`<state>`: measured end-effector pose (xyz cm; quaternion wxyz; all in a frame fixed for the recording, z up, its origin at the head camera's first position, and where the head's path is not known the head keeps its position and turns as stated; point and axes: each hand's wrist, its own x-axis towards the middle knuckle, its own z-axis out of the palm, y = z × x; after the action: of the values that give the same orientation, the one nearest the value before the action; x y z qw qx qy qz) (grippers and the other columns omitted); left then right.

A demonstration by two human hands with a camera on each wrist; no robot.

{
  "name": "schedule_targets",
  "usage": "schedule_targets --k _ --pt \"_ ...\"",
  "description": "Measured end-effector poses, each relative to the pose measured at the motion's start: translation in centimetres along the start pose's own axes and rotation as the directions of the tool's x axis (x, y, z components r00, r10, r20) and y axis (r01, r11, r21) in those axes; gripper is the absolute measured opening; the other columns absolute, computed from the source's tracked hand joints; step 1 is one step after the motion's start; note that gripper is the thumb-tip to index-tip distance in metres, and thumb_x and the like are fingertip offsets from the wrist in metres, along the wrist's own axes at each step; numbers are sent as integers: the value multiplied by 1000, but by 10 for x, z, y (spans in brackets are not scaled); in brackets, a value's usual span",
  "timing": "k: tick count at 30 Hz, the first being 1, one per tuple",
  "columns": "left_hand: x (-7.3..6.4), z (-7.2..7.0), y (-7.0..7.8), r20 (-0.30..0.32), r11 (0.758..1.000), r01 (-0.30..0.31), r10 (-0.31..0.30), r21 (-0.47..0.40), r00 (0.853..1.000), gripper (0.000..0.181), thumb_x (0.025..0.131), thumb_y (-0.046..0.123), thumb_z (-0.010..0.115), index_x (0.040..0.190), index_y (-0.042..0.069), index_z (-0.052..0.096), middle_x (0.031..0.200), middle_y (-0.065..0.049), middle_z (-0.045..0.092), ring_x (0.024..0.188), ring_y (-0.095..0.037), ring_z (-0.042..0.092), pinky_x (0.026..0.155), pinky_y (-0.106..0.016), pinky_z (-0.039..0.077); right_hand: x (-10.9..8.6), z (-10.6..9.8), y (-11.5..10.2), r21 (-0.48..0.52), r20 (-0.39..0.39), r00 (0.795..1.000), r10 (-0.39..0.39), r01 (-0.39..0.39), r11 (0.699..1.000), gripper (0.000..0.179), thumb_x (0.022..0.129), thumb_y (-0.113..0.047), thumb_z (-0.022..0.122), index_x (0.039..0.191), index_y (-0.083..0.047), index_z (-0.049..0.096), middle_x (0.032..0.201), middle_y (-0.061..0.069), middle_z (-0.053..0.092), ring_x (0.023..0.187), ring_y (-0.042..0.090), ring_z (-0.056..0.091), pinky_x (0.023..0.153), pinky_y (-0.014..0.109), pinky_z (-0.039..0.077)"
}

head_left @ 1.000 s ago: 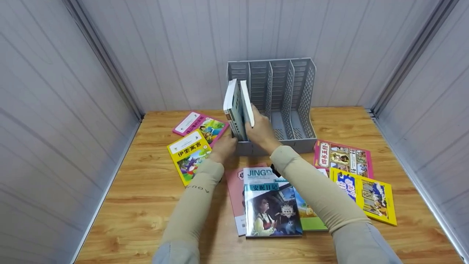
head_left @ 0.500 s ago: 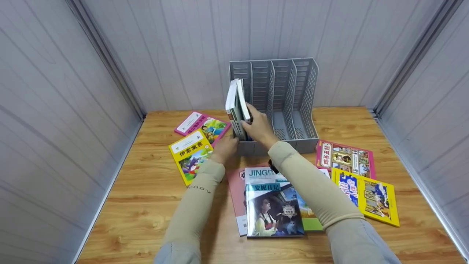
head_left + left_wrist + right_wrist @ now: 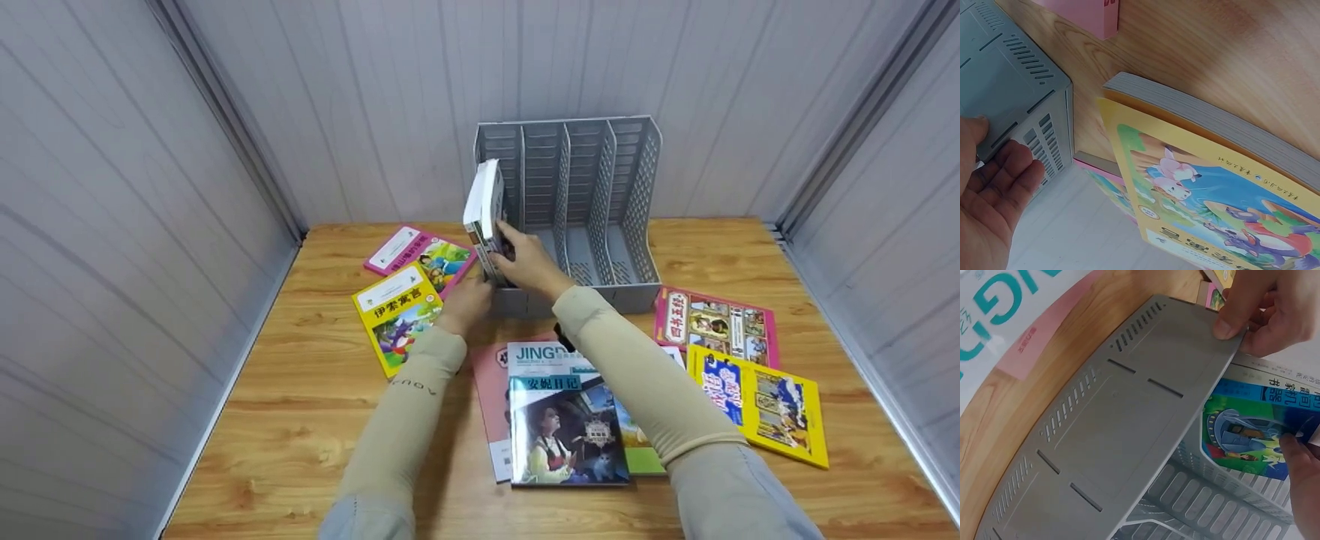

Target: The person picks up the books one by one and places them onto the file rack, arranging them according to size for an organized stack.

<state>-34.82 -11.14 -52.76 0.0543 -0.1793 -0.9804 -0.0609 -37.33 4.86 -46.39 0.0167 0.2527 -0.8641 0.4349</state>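
Note:
A grey four-slot file rack point(image 3: 585, 298) stands at the back of the table. In its leftmost slot, books point(image 3: 475, 206) stand upright, packed side by side. My right hand point(image 3: 534, 262) holds the rightmost one, a book point(image 3: 491, 191) with white page edges. In the right wrist view, a thumb of that hand point(image 3: 1304, 467) lies on a green and blue book cover point(image 3: 1241, 433). My left hand point(image 3: 466, 304) grips the rack's front left corner; the left wrist view shows its thumb on the front panel and the fingers point(image 3: 1019, 171) at the side.
Pink point(image 3: 394, 251) and yellow point(image 3: 382, 300) picture books lie left of the rack. In front lies a glossy book point(image 3: 566, 442) over a pink book point(image 3: 487, 405) and a green-edged one point(image 3: 645, 459). Red point(image 3: 712, 326) and yellow point(image 3: 787, 412) books lie at the right.
My right hand has moved its book left, from leaning apart to up against the others in the slot. My left hand has stayed at the rack's corner.

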Motion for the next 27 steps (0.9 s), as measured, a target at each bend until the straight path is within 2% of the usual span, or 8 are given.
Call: schedule_targets --k 6,9,13,17,22,27 --pt "-4 -3 -1 71 999 -29 27 38 997 30 110 11 63 139 1 68 126 -21 75 117 -35 76 105 -47 61 5 2 2 -10 10 1000 -6 6 1000 66 111 -15 62 167 4 33 162 29 51 149 40 55 124 49 46" --pt "-5 -4 -1 87 1000 -14 13 9 996 32 112 12 62 141 2 66 133 -20 73 120 -34 75 109 -46 60 7 3 3 -3 -12 1000 28 -28 1000 64 112 -19 61 167 1 35 161 27 53 149 38 55 124 49 46" --pt "-3 -5 0 91 999 5 -2 -40 996 33 115 14 55 145 3 64 141 -19 70 124 -34 73 111 -47 58 10 3 3 7 -44 996 76 -76 997 60 113 -22 60 166 -3 38 160 23 55 148 36 57 124 49 47" --pt "-3 -5 0 84 999 1 2 -38 996 35 114 14 57 146 4 63 143 -19 68 124 -34 73 112 -47 58 11 2 3 2 -57 994 92 -92 996 60 113 -23 61 166 -5 40 162 21 53 150 35 54 125 48 45" --pt "-2 -2 -1 82 999 1 2 -40 997 37 113 15 59 148 4 62 147 -18 66 127 -34 72 113 -47 57 10 -1 2 -27 -33 996 86 -87 996 61 113 -23 60 166 -2 39 162 24 52 151 36 54 125 48 45" --pt "-2 2 -5 98 996 22 -14 -82 995 32 113 16 59 142 4 67 138 -19 71 124 -34 73 113 -48 57 3 -5 4 -74 0 996 88 -88 993 60 113 -24 61 164 2 41 164 25 50 153 39 51 127 49 42"
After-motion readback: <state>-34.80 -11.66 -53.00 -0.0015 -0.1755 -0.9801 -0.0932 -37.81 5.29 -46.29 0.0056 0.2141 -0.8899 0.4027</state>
